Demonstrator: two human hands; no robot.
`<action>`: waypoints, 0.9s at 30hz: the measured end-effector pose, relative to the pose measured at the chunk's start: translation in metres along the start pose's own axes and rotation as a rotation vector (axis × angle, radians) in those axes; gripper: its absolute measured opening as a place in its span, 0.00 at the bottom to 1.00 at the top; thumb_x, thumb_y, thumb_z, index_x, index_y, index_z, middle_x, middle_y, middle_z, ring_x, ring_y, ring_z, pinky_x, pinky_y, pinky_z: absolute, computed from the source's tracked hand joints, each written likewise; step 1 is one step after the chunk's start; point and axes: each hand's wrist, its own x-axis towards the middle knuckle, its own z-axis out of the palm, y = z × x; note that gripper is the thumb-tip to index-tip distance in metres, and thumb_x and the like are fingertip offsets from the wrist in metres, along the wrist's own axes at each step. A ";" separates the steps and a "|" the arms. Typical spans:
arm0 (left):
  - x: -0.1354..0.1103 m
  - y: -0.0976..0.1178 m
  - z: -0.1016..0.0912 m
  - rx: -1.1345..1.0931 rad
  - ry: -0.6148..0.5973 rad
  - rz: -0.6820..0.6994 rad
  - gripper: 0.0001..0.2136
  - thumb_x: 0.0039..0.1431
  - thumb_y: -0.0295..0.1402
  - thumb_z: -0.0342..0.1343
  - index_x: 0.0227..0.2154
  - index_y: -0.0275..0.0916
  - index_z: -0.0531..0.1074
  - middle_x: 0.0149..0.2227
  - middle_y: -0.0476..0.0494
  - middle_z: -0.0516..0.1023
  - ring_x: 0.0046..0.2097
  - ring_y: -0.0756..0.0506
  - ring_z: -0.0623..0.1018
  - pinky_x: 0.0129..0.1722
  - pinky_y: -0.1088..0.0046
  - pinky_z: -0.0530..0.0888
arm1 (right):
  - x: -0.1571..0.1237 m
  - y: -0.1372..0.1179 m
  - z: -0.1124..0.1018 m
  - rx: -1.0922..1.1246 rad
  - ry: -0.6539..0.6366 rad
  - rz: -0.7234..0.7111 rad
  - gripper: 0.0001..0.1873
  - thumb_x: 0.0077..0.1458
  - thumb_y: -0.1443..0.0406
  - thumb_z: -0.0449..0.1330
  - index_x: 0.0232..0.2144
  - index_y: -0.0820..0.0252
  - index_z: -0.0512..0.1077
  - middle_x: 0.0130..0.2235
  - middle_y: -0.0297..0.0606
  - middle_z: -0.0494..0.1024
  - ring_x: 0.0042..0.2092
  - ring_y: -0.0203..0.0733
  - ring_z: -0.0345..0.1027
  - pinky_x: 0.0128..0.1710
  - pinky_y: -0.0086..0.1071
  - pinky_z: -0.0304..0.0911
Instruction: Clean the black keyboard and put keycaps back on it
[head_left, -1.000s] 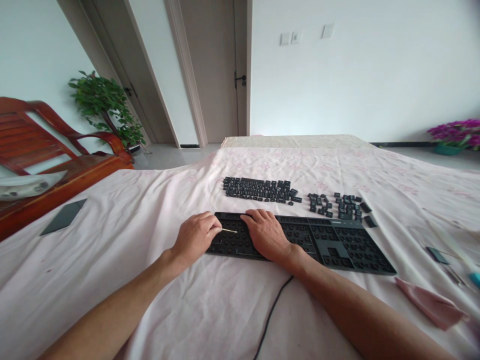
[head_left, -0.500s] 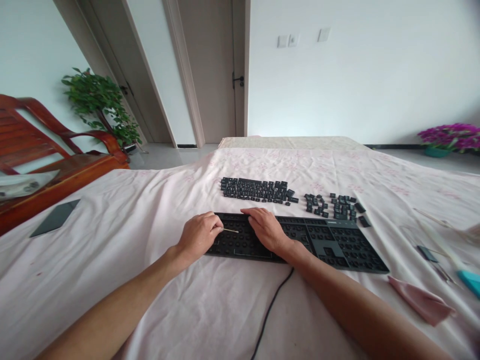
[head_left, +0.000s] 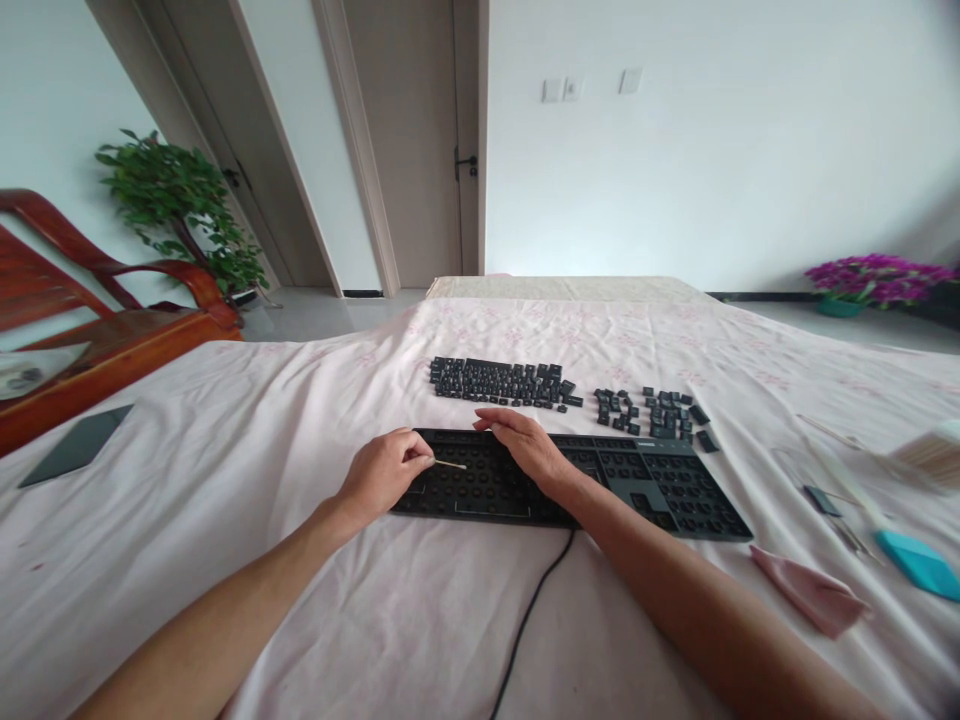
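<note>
Swab (head_left: 451,464) btwn L fingers (head_left: 421,456), tip out past them, over kybd (head_left: 637,477).

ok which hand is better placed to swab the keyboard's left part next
Probably the left hand: it pinches the swab, whose tip is over the left part of the keyboard. The right hand is farther right, with no swab visible.

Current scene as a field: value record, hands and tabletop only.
left hand: pinching a cotton swab over the keyboard
right hand: over the keyboard, holding nothing visible; contact unclear
keyboard: bare key positions visible
loose keycaps: beyond the keyboard
black cable: at its near side
pink cloth: off its right end
</note>
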 end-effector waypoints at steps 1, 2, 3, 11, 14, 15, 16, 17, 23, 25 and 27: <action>0.000 0.001 0.001 -0.004 -0.007 -0.001 0.04 0.54 0.33 0.55 0.27 0.43 0.73 0.31 0.52 0.77 0.33 0.49 0.75 0.33 0.74 0.65 | 0.000 0.000 0.000 0.021 0.006 0.012 0.20 0.56 0.64 0.50 0.48 0.58 0.73 0.45 0.38 0.79 0.50 0.45 0.68 0.56 0.42 0.55; -0.001 0.002 0.001 -0.002 -0.011 0.000 0.04 0.55 0.34 0.55 0.27 0.43 0.73 0.31 0.52 0.77 0.33 0.49 0.74 0.33 0.74 0.65 | 0.001 0.000 0.000 0.040 0.010 0.023 0.20 0.56 0.63 0.50 0.48 0.59 0.73 0.45 0.39 0.79 0.50 0.45 0.69 0.56 0.42 0.55; -0.001 0.004 0.003 0.006 -0.011 0.003 0.04 0.55 0.34 0.55 0.27 0.43 0.73 0.31 0.52 0.77 0.33 0.49 0.74 0.33 0.74 0.65 | 0.001 0.001 0.000 0.054 0.013 0.031 0.20 0.56 0.63 0.50 0.48 0.59 0.73 0.45 0.39 0.79 0.50 0.45 0.69 0.56 0.42 0.56; 0.010 0.040 0.024 0.139 -0.011 0.122 0.03 0.54 0.32 0.56 0.27 0.43 0.74 0.33 0.50 0.78 0.35 0.47 0.76 0.34 0.72 0.65 | 0.001 0.001 0.000 0.092 0.038 0.027 0.19 0.55 0.64 0.51 0.47 0.59 0.74 0.43 0.38 0.79 0.49 0.44 0.69 0.56 0.41 0.56; 0.016 0.058 0.035 0.166 -0.010 0.183 0.03 0.54 0.32 0.57 0.27 0.43 0.75 0.33 0.48 0.79 0.37 0.45 0.77 0.36 0.70 0.66 | 0.001 0.001 0.001 0.125 0.035 0.037 0.19 0.55 0.64 0.52 0.46 0.60 0.74 0.43 0.39 0.79 0.49 0.43 0.69 0.56 0.41 0.57; 0.018 0.063 0.038 0.164 -0.012 0.196 0.03 0.54 0.32 0.57 0.27 0.43 0.75 0.34 0.48 0.79 0.37 0.44 0.78 0.36 0.70 0.66 | 0.001 0.000 0.001 0.147 0.031 0.044 0.19 0.55 0.64 0.52 0.46 0.60 0.74 0.43 0.39 0.79 0.48 0.43 0.70 0.56 0.41 0.58; 0.020 0.068 0.041 0.154 -0.014 0.201 0.03 0.54 0.33 0.57 0.28 0.43 0.75 0.34 0.47 0.80 0.37 0.43 0.78 0.36 0.69 0.67 | 0.001 -0.001 0.001 0.175 0.026 0.056 0.18 0.54 0.64 0.52 0.45 0.60 0.75 0.43 0.40 0.79 0.48 0.43 0.70 0.55 0.40 0.59; 0.021 0.072 0.044 0.133 -0.017 0.194 0.03 0.54 0.33 0.57 0.28 0.43 0.75 0.33 0.47 0.80 0.37 0.43 0.78 0.36 0.69 0.67 | 0.001 -0.003 0.000 0.209 0.027 0.071 0.18 0.54 0.64 0.52 0.44 0.60 0.75 0.43 0.40 0.79 0.48 0.42 0.70 0.54 0.40 0.60; 0.030 0.074 0.042 -0.210 -0.049 0.028 0.06 0.54 0.37 0.57 0.30 0.44 0.77 0.31 0.49 0.81 0.34 0.45 0.78 0.34 0.71 0.69 | -0.002 -0.038 -0.024 0.328 0.097 0.060 0.18 0.55 0.62 0.53 0.45 0.59 0.74 0.44 0.41 0.79 0.46 0.41 0.71 0.46 0.36 0.65; 0.031 0.068 0.037 -0.365 -0.038 -0.021 0.08 0.53 0.40 0.57 0.29 0.42 0.77 0.30 0.49 0.80 0.33 0.45 0.78 0.34 0.71 0.69 | -0.004 -0.053 -0.038 0.301 0.113 0.027 0.17 0.55 0.62 0.55 0.46 0.59 0.74 0.44 0.41 0.78 0.44 0.40 0.71 0.44 0.35 0.64; 0.029 0.064 0.033 -0.546 -0.020 -0.050 0.11 0.53 0.42 0.58 0.29 0.39 0.76 0.29 0.48 0.79 0.33 0.46 0.76 0.34 0.72 0.69 | -0.006 -0.065 -0.051 0.239 0.105 0.001 0.17 0.54 0.61 0.56 0.45 0.59 0.74 0.44 0.40 0.78 0.42 0.39 0.70 0.42 0.34 0.64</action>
